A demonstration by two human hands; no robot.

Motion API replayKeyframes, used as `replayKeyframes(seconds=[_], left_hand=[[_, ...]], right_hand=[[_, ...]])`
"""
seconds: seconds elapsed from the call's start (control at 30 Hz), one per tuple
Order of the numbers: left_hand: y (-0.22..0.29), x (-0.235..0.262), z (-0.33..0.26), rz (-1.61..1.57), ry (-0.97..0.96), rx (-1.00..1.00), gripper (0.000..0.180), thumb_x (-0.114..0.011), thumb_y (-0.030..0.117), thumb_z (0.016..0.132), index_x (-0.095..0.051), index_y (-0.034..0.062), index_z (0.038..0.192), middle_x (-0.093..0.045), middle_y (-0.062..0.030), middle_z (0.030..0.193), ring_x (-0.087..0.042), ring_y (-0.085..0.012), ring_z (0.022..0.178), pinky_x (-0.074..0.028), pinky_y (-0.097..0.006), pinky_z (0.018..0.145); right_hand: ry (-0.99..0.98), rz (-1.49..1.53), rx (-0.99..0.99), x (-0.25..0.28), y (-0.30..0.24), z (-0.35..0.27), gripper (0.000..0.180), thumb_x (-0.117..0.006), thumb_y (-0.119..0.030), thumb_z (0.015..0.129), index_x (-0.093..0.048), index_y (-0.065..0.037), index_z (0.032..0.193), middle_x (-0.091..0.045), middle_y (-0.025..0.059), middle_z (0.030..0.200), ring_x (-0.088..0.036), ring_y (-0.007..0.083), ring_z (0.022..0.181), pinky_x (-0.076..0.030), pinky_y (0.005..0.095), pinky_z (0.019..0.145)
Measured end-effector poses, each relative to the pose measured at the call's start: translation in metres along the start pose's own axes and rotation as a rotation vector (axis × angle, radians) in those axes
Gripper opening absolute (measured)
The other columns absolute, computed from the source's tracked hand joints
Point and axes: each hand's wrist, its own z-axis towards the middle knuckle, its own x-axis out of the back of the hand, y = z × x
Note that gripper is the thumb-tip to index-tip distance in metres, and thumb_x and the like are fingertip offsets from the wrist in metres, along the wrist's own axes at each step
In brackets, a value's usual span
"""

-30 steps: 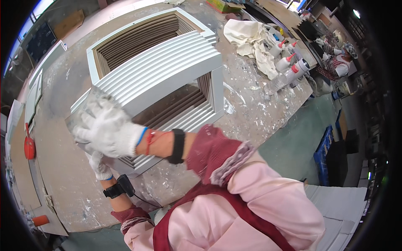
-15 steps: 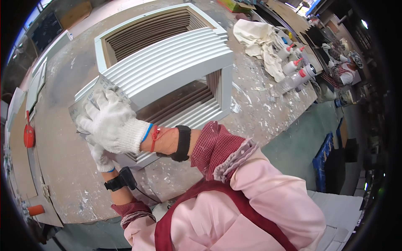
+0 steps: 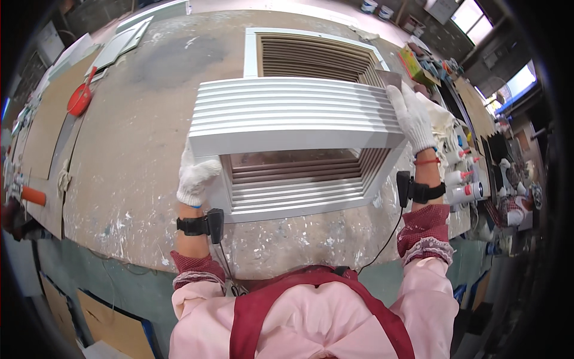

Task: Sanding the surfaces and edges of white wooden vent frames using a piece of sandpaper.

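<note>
A stack of white rectangular frames (image 3: 293, 139) stands on the workbench, its layered edges forming ridges around an open middle. My left hand (image 3: 196, 178), in a white knit glove, grips the stack's left end near the lower corner; some fingers are hidden behind it. At the right end is my gloved right hand (image 3: 410, 118), holding a greyish-brown sheet of sandpaper (image 3: 390, 79) against the top right edge of the ridges. Part of the sheet lies hidden under its fingers.
The paint-spattered workbench (image 3: 131, 149) spreads around the stack. To the right lie a cream cloth (image 3: 441, 122) and several white bottles (image 3: 457, 178) with red tips. A red scoop-shaped tool (image 3: 79, 100) lies at left. Another person (image 3: 515, 209) is far right.
My right hand has gone from the stack's left end to its right end with the sandpaper. The left hand now shows at the left end. The view has turned.
</note>
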Motion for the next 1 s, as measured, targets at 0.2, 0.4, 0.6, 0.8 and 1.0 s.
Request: replayKeyframes(seconds=[0.2,0.4,0.6,0.8,1.0], left_hand=[[0.022,-0.008,-0.029,0.017,-0.019,0.003,0.108,-0.089,0.005,0.065,-0.026,0.0005,0.153,-0.05,-0.0139,0.143,-0.053,-0.0229,0.127,-0.046,-0.035,0.108],[0.035,-0.016,-0.079,0.072,-0.112,-0.135,0.119,-0.092,0.023,0.064,-0.019,0.0016,0.156,-0.044,-0.0127,0.151,-0.048,-0.0235,0.136,-0.038,-0.034,0.114],[0.029,-0.02,-0.11,-0.012,0.02,-0.065,0.121,-0.092,0.033,0.063,-0.019,0.0021,0.156,-0.044,-0.0131,0.152,-0.047,-0.0243,0.136,-0.037,-0.035,0.115],[0.029,-0.025,-0.133,0.015,0.081,-0.069,0.121,-0.092,0.034,0.063,-0.021,0.0023,0.156,-0.045,-0.0133,0.151,-0.048,-0.0241,0.136,-0.038,-0.035,0.114],[0.025,-0.024,-0.14,0.025,0.123,-0.08,0.121,-0.092,0.035,0.062,-0.022,0.0025,0.155,-0.045,-0.0136,0.151,-0.048,-0.0239,0.136,-0.038,-0.035,0.114]], right_hand=[[-0.097,-0.175,0.207,-0.005,-0.015,-0.01,0.047,-0.047,-0.032,0.099,-0.054,0.002,0.131,-0.058,0.0256,0.13,-0.052,0.0399,0.124,-0.038,0.0421,0.106],[-0.113,-0.093,0.235,0.038,-0.027,-0.083,0.047,-0.051,-0.026,0.096,-0.052,-0.001,0.136,-0.056,0.0231,0.134,-0.052,0.0397,0.124,-0.038,0.0425,0.107],[-0.102,-0.141,0.158,0.056,-0.046,-0.133,0.048,-0.053,-0.023,0.094,-0.051,-0.002,0.137,-0.057,0.0217,0.134,-0.053,0.04,0.122,-0.04,0.044,0.104],[-0.005,-0.093,0.273,0.06,-0.033,-0.161,0.046,-0.055,-0.021,0.094,-0.053,0.0,0.134,-0.061,0.0221,0.127,-0.056,0.0399,0.116,-0.042,0.0443,0.101],[0.045,-0.081,0.105,0.071,-0.01,-0.179,0.045,-0.054,-0.022,0.095,-0.054,0.002,0.133,-0.06,0.0236,0.128,-0.057,0.0395,0.118,-0.042,0.0441,0.102]])
